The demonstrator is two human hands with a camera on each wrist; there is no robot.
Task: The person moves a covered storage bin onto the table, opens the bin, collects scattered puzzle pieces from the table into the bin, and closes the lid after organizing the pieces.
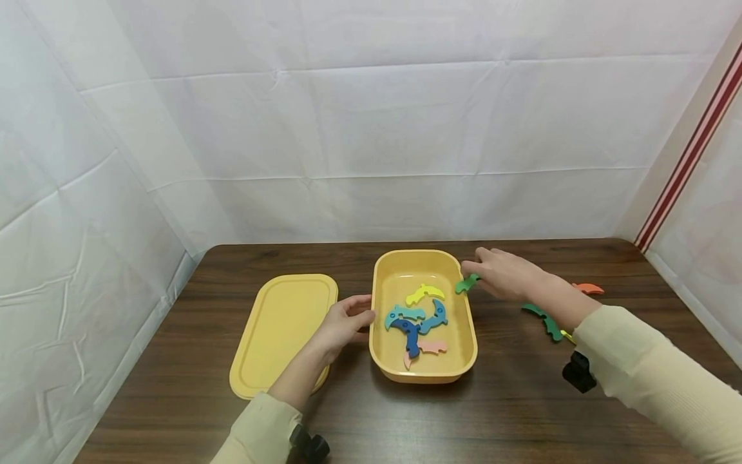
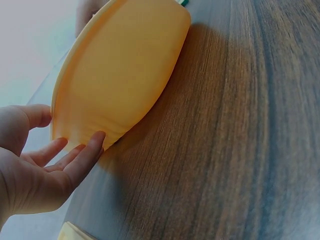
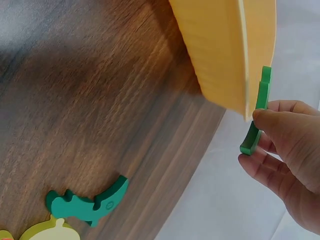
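A yellow plastic box [image 1: 456, 351] stands on the table with several flat bird-shaped blocks inside, among them a yellow block [image 1: 425, 294], a dark blue block [image 1: 412, 336] and a pink block [image 1: 433, 347]. My left hand [image 1: 342, 327] rests at the box's left wall, its spread fingertips [image 2: 98, 138] against the outside and thumb by the rim. Over the box's right rim, my right hand [image 1: 505, 273] pinches a green bird-shaped block [image 3: 264, 85] between thumb and fingers. One end of that block reaches over the rim in the head view.
A yellow lid [image 1: 284, 328] lies flat left of the box. To the right, partly behind my right forearm, lie another green block [image 3: 90, 204], an orange block [image 1: 589, 289] and a yellow block [image 3: 50, 231]. White cloth [image 1: 371, 129] hangs behind the table.
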